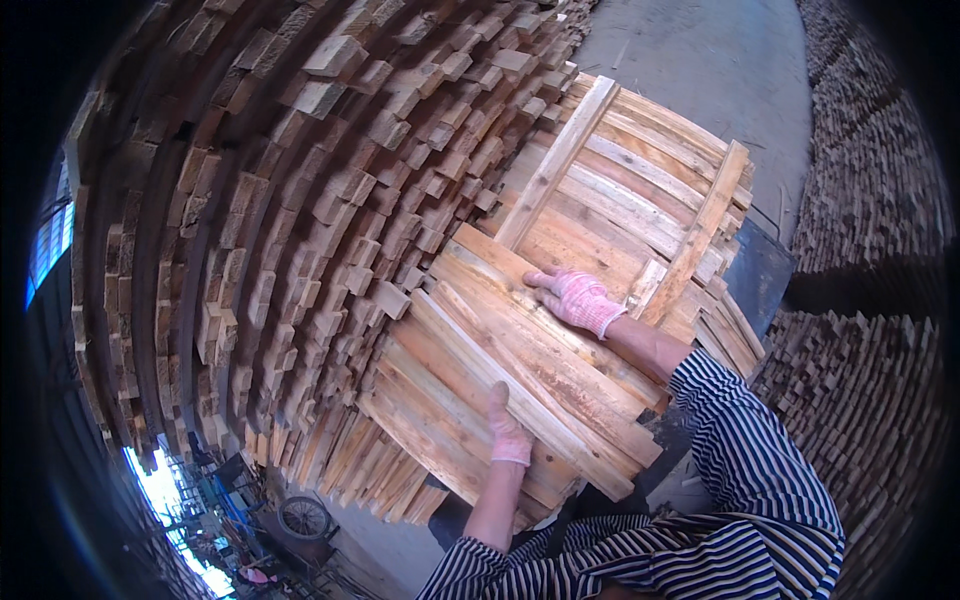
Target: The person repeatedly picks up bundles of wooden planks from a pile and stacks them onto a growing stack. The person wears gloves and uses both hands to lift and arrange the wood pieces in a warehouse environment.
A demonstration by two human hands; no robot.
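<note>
As pale boards (532, 392) slant down-right, left hand (510, 432) sits nearside, right hand (573, 298) beyond (whether pinching, I can't tell).

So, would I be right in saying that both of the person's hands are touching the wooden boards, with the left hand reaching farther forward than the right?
Not quite: the head view shows the right hand reaching farther forward than the left hand. Both are indeed touching the wooden boards.

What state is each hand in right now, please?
Left hand: against the planks; most fingers are hidden, so its grip cannot be told.
Right hand: laid on the planks, back upward; whether open or closed cannot be told.
</note>
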